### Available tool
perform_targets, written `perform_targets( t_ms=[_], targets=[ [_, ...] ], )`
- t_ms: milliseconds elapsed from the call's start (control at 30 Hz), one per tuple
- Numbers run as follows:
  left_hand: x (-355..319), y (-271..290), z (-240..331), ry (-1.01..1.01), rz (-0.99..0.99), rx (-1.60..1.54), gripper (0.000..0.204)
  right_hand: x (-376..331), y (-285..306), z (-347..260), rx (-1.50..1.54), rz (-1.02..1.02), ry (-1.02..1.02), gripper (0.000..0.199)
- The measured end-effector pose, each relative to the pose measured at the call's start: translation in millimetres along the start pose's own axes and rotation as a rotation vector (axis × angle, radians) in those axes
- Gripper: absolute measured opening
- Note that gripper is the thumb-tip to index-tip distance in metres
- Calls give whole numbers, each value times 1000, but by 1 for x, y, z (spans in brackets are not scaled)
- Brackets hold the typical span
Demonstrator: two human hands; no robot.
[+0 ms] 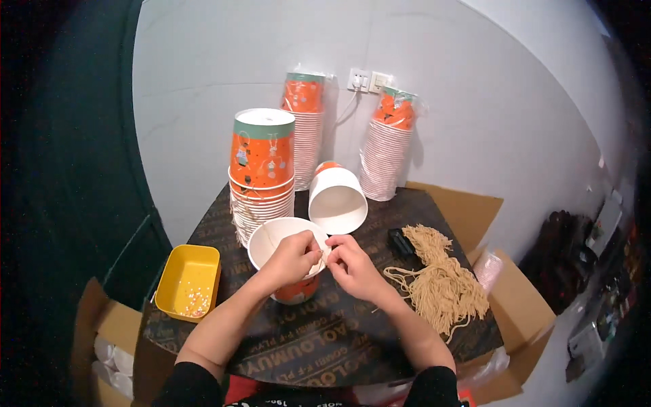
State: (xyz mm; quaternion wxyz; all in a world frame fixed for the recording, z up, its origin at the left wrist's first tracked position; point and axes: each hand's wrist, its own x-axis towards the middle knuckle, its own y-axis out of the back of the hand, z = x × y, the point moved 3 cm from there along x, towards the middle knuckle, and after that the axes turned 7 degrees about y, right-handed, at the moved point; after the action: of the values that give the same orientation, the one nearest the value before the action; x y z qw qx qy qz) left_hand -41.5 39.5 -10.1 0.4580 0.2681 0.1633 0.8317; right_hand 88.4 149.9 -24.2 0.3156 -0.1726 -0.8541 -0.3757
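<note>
An orange paper cup (288,239) with a white inside stands upright on the dark table (325,339). My left hand (293,259) and my right hand (351,264) meet at its near right rim. Both pinch a thin beige string (324,255) against the rim. A second cup (337,197) lies on its side just behind, its white mouth facing me. A bundle of beige strings (441,278) lies to the right of my right hand.
A stack of upside-down orange cups (263,176) stands left of the open cup. Two wrapped cup stacks (305,129) (388,146) stand against the wall. A yellow tray (188,281) with small beads sits at the left. A black object (400,242) lies by the strings. Cardboard boxes (515,305) flank the table.
</note>
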Motion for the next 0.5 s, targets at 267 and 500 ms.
perform_targets(
  t_ms=[267,500],
  targets=[
    [8,6,-13,195,92,-10,15,0,-3,-22,-319,-182,242,9],
    [10,5,-17,26,122,49,15,0,4,-5,-156,-96,117,8]
  ],
)
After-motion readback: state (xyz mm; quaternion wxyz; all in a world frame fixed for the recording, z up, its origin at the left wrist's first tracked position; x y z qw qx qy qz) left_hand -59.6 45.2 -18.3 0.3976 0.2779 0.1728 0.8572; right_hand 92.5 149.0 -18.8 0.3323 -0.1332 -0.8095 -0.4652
